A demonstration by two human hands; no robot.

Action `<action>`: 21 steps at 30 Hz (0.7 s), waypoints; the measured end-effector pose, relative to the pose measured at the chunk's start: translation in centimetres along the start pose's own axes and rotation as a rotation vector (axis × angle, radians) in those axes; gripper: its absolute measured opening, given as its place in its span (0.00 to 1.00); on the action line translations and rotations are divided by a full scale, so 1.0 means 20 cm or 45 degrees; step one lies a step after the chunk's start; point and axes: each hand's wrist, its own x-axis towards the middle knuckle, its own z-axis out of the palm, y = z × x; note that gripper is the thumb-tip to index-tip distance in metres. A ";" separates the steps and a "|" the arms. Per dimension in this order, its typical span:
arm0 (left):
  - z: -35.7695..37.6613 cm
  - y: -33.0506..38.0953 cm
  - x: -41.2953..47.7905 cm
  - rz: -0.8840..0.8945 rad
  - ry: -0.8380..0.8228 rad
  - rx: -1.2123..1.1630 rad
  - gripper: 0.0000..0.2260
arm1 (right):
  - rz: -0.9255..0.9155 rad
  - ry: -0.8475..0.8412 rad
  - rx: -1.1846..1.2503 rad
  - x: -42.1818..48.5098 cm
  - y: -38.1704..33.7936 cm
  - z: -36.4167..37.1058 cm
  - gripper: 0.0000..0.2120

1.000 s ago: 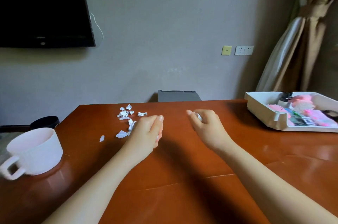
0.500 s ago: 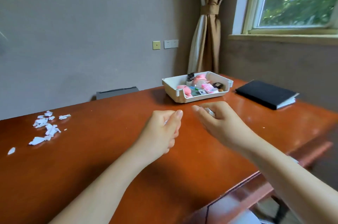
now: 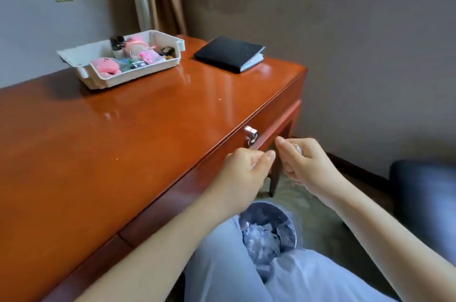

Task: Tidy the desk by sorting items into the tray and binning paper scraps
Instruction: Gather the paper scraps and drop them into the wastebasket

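1. Step in hand: binning paper scraps. Both hands hang just off the front edge of the glossy red-brown wooden counter (image 3: 111, 153).
2. The right hand (image 3: 306, 163) has its fingers clamped on white paper scraps (image 3: 297, 148), which show at the thumb.
3. The left hand (image 3: 244, 173) has its fingers (image 3: 256, 153) curled tight. A sliver of white shows under the thumb, so it is judged to hold scraps too.
4. The round metal bin (image 3: 267, 235), with white paper already in it, sits low below the wrists and nearer the person than the hands.
5. Next move, as judged: draw both hands back over the bin mouth, lower them, then spread the fingers.
6. The white plastic tray (image 3: 128, 77) holds small items. The black notebook (image 3: 228, 53) lies beside it.
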 end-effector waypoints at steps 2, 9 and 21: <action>0.11 -0.10 0.03 -0.020 -0.039 0.043 0.21 | 0.102 0.053 0.021 -0.01 0.16 -0.01 0.23; 0.37 -0.55 0.14 -0.299 -0.058 0.226 0.21 | 0.391 0.219 0.051 0.03 0.72 0.09 0.24; 0.57 -1.09 0.29 -0.760 -0.101 0.328 0.16 | 0.903 0.414 0.036 0.10 1.38 0.33 0.22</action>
